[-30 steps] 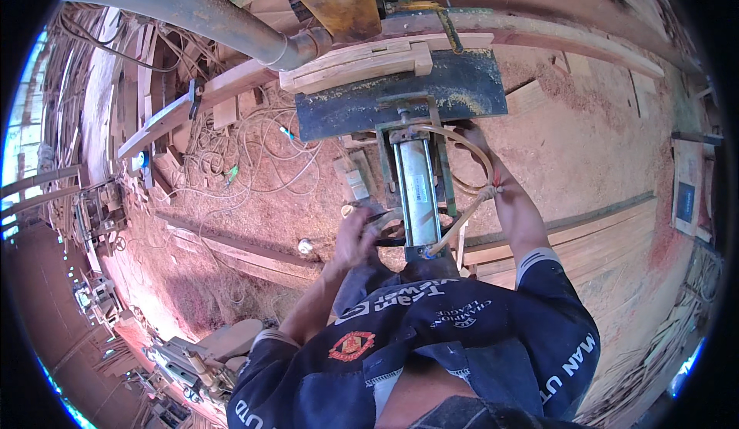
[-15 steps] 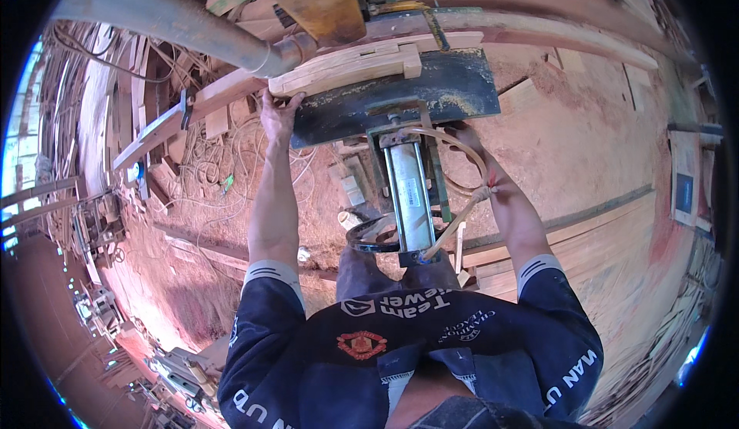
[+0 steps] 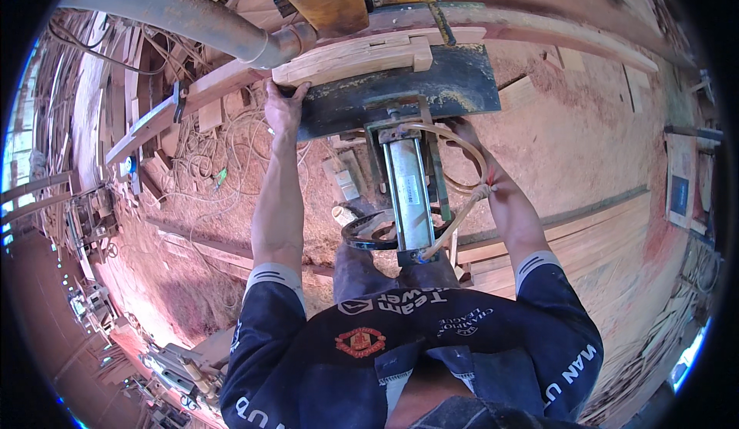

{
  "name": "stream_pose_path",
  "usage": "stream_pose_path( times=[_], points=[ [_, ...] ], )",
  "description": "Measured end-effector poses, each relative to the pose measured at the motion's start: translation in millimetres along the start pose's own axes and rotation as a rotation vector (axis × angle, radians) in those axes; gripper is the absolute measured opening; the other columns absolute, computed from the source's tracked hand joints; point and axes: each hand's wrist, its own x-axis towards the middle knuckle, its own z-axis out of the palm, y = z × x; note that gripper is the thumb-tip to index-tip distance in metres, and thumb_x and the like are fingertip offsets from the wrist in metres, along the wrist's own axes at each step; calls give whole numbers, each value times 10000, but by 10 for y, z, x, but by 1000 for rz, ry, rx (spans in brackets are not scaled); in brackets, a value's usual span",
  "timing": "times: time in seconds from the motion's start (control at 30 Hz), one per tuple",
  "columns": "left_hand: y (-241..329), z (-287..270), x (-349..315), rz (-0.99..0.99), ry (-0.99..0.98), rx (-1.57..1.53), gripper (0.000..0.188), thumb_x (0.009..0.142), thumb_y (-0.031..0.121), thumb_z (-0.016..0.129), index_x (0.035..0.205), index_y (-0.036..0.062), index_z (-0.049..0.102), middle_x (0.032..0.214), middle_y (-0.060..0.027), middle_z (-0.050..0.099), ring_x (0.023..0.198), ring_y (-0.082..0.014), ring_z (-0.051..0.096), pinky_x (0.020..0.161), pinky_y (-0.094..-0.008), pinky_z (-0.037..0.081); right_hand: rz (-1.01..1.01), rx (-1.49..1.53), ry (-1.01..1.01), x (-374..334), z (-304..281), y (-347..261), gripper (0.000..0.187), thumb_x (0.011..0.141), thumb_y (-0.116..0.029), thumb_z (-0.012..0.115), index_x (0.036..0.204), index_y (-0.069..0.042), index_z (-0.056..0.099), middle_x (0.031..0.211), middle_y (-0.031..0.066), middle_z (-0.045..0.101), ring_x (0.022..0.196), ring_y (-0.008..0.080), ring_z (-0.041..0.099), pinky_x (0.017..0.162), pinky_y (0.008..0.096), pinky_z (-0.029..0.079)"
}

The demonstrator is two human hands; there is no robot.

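A pale shaped wooden piece (image 3: 354, 61) with a stepped right end lies on a dark, scuffed metal plate (image 3: 400, 90). My left hand (image 3: 285, 109) grips the left end of this piece, its thumb on the near side. Toward my body from the plate, a silver pneumatic cylinder (image 3: 410, 194) is mounted lengthwise. To the right of the cylinder, my right hand (image 3: 465, 135) reaches to the plate's near edge. Its fingers are mostly hidden in shadow and behind a looping air hose (image 3: 469, 190).
A grey pipe (image 3: 177, 21) and a yellowish machine part (image 3: 327, 2) hang over the far left. Below the cylinder sits a black handwheel (image 3: 358, 233). Wood offcuts and tangled cords (image 3: 204, 163) litter the dusty floor; boards (image 3: 570, 233) lie at the right.
The wooden piece has shifted slightly right along the plate, and my left hand has moved with it. My right hand stays at about the same place.
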Motion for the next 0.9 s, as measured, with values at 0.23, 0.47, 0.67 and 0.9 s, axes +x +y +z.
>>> stream_pose_path(
  times=[0.23, 0.47, 0.67, 0.9],
  points=[
    [143, 1, -4, -31, -66, 120, 833, 781, 536, 907, 1370, 31, 602, 1158, -216, 781, 1085, -407, 751, 927, -490, 585, 75, 401, 47, 262, 38, 728, 536, 1057, -564, 606, 1289, -87, 684, 1163, 79, 730, 962, 179, 736, 697, 285, 551],
    [58, 100, 30, 2, -98, 129, 897, 780, 579, 889, 1408, 44, 535, 1112, -262, 769, 1036, -466, 743, 892, -527, 588, 216, 429, 34, 141, 42, 620, 572, 1045, -584, 618, 1289, -71, 689, 1232, 93, 717, 996, 186, 727, 709, 296, 544],
    [-128, -186, -320, 135, 24, -74, 833, 885, 338, 855, 1533, 13, 447, 1413, -304, 620, 1306, -395, 634, 1045, -454, 533, 308, 389, 39, 132, 113, 371, 572, 1041, -589, 622, 1280, -75, 692, 1224, 88, 721, 986, 183, 731, 697, 296, 543],
    [-292, -827, -2080, -73, -64, -193, 665, 1009, 134, 733, 1586, 12, 427, 1451, -206, 598, 1188, -266, 632, 989, -411, 532, 405, 343, 26, 148, 86, 195, 572, 1035, -596, 626, 1270, -79, 695, 1214, 82, 726, 974, 179, 735, 682, 294, 541]
  ],
)
